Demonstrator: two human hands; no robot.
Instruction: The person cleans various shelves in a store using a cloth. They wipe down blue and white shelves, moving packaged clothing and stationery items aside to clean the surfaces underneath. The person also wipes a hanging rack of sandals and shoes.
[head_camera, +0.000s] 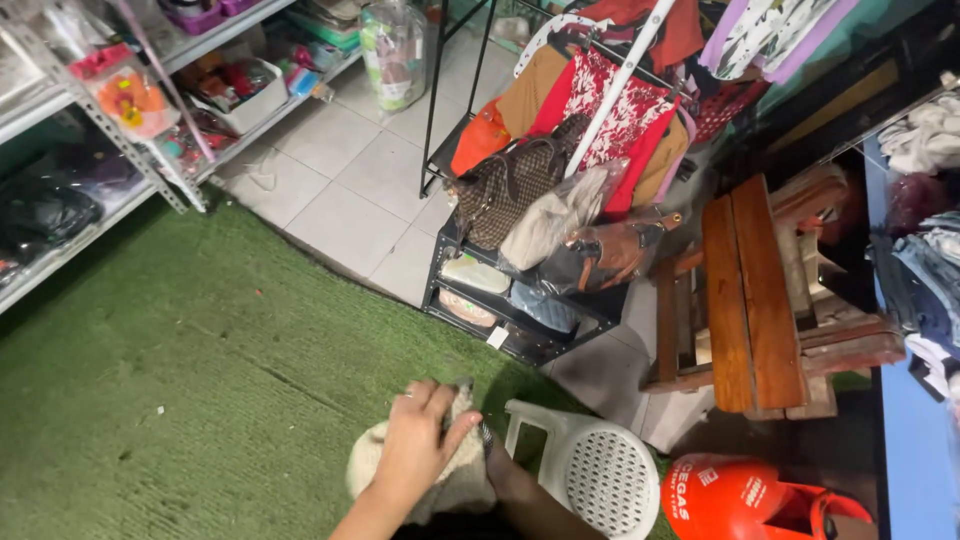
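The beige cloth (455, 480) lay bunched low over the green turf floor (180, 380), beside a white plastic stool (590, 465). The left hand (420, 445) clutched it, apparently mid-handling; the right hand (500, 470) touched it, grip unclear.

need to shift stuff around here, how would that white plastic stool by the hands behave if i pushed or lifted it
The white plastic stool looks thin-walled, with a perforated seat, so it is probably light for its size and easy to lift. It should stay stiff rather than flex much. On the green turf mat its legs may snag when pushed, so it could tip rather than slide.
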